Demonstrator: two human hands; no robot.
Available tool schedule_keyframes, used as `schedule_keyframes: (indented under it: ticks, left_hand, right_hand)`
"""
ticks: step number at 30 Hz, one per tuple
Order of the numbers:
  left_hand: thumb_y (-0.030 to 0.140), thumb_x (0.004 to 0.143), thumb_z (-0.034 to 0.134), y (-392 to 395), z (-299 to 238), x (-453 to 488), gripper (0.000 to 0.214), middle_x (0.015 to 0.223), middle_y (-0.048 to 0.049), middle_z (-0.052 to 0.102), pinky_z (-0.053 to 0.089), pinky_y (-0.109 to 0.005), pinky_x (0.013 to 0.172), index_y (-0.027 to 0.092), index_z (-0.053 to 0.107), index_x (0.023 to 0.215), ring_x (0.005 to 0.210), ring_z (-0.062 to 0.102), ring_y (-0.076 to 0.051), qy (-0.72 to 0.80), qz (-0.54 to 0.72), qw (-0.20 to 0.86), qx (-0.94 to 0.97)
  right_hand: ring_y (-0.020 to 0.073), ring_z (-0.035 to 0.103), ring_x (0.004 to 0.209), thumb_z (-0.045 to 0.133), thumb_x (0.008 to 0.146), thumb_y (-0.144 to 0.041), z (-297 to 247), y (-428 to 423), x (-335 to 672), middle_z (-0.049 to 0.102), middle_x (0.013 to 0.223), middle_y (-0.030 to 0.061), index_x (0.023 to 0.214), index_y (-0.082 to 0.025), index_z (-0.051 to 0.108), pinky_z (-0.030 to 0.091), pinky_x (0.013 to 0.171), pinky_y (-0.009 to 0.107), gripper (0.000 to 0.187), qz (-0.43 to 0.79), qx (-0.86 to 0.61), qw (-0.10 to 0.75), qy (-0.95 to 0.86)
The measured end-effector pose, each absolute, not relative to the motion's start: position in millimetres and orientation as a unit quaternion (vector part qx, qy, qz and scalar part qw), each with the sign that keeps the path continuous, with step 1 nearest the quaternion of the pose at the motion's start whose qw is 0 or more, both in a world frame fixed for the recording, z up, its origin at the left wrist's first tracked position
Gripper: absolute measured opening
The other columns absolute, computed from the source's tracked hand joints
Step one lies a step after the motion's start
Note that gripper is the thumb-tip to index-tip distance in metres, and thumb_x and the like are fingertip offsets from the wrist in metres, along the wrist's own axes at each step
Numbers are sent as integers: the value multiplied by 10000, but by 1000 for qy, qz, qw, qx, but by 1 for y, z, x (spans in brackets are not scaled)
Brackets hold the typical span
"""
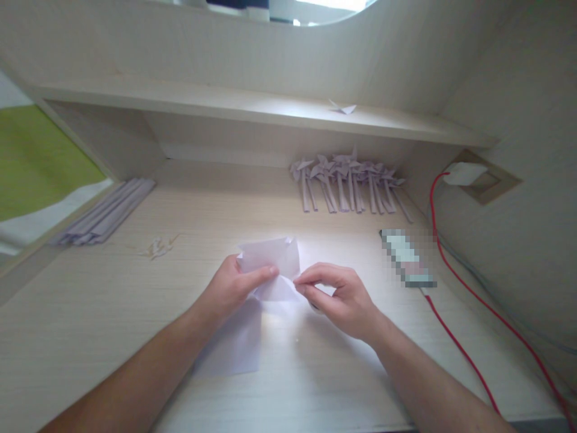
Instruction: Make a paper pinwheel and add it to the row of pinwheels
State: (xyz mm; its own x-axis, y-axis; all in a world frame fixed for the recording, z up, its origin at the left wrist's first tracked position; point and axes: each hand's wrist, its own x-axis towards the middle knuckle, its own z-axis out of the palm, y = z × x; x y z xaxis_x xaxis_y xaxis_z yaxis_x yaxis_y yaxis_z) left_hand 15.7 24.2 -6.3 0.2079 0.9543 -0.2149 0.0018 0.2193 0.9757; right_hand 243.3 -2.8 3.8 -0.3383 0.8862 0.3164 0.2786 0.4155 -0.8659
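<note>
A white sheet of paper (274,264), partly folded, lies at the middle of the light wooden desk (135,313). My left hand (234,285) grips its left side, thumb pressed along a fold. My right hand (338,294) pinches the paper's right edge between thumb and fingers. Part of the sheet (238,343) trails toward me under my left wrist.
Several folded paper pinwheels on paper sticks (349,180) lie at the back right. A bundle of rolled paper sticks (108,210) lies at the left. Paper scraps (157,245) sit nearby. A blurred object (408,258) and a red cable (455,282) lie right. One folded piece (342,108) rests on the shelf.
</note>
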Motion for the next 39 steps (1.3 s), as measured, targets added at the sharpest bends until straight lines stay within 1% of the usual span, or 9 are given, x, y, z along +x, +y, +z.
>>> schedule_keyframes:
  ticks: [4,6,10,20,23,28,35,39]
  left_hand:
    - [395,742,852,24,-5,15,316,776,-50,733,475,-284,654,119,758,863,694,628,-191,496,385,603,492]
    - [399,754,847,24,-6,15,316,785,-48,731,475,-284,664,121,755,872,705,629,-190,490,386,606,494]
    - [409,761,848,25,-8,14,315,771,-32,716,469,-277,654,129,747,862,694,616,-178,485,386,608,497]
    - [397,737,853,25,-7,16,314,758,-33,719,473,-271,637,123,751,854,674,615,-172,487,393,607,490]
    - [384,732,856,25,-6,16,305,766,-34,725,481,-272,648,123,751,851,680,620,-173,482,396,611,487]
    - [380,725,858,23,-3,16,295,721,-12,698,459,-255,615,130,735,822,647,592,-155,483,396,609,489]
    - [396,756,844,24,-6,16,315,787,-37,727,479,-278,660,126,749,888,708,625,-182,484,387,610,494]
    - [391,747,851,24,-6,16,317,787,-45,733,481,-282,656,121,753,881,706,633,-189,492,387,610,486]
  right_hand:
    - [171,720,868,709,918,-128,-1,-2,244,784,941,58,940,-183,796,534,807,292,104,362,-370,436,-736]
    - [176,724,878,708,912,-122,-2,-2,244,786,942,63,933,-178,797,537,819,297,107,363,-375,435,-733]
    - [168,718,829,697,904,-105,-1,-2,244,787,892,53,923,-172,795,531,784,288,121,375,-400,423,-721]
    - [171,707,816,692,902,-114,-2,-3,244,784,890,49,934,-173,793,527,772,298,121,380,-405,414,-721]
    - [161,711,818,694,900,-109,-1,-4,243,787,887,44,918,-171,793,528,781,283,119,376,-408,418,-719]
    - [143,704,784,718,893,-139,-1,-4,242,787,850,24,903,-176,787,523,748,255,79,378,-430,425,-701]
    - [143,698,760,737,874,-155,-2,-5,242,781,823,17,888,-184,780,521,717,251,54,380,-445,421,-693]
    - [148,701,762,737,861,-141,-3,-4,242,782,822,21,878,-184,781,521,719,257,63,383,-444,424,-690]
